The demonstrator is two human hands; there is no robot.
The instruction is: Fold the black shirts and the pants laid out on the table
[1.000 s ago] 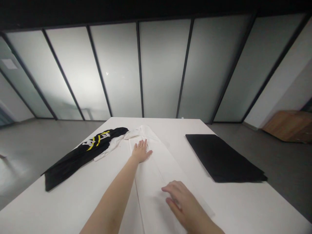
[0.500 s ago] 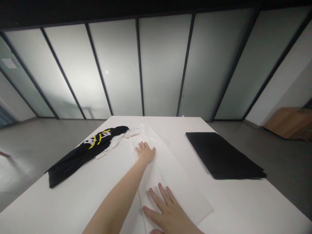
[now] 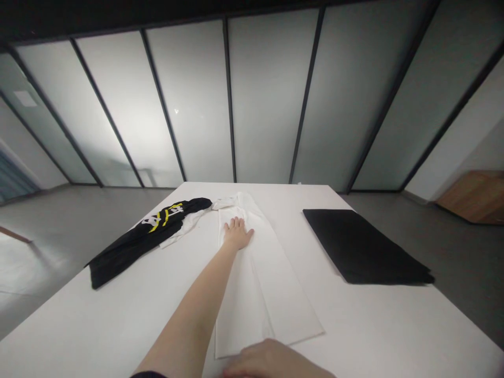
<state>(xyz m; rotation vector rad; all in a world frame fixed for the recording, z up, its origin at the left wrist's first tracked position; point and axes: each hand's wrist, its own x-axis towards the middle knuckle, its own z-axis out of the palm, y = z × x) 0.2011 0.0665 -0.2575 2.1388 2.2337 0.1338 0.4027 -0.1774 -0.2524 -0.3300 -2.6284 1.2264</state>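
A white garment (image 3: 281,294) lies spread lengthwise on the white table, its lower edge toward me and a crease running along its middle. My left hand (image 3: 238,234) rests palm down on its upper part, fingers spread. At the bottom of the view, beside the garment's near edge, is my right hand (image 3: 271,359). It shows mostly its back; the fingers are blurred and partly hidden, so I cannot tell whether they grip cloth. Left of the white garment lies a black garment (image 3: 129,247) with yellow stripes and white print, a white strip of cloth along its edge.
A flat black sheet or folded cloth (image 3: 362,247) lies on the right side of the white table (image 3: 378,320). Frosted glass panels (image 3: 268,100) stand beyond the far edge. A wooden object (image 3: 474,197) sits on the floor at right.
My right hand has drawn down toward the garment's near edge, its spread fingers no longer showing. The near part of the white garment now lies differently. My left hand stays on the upper part.
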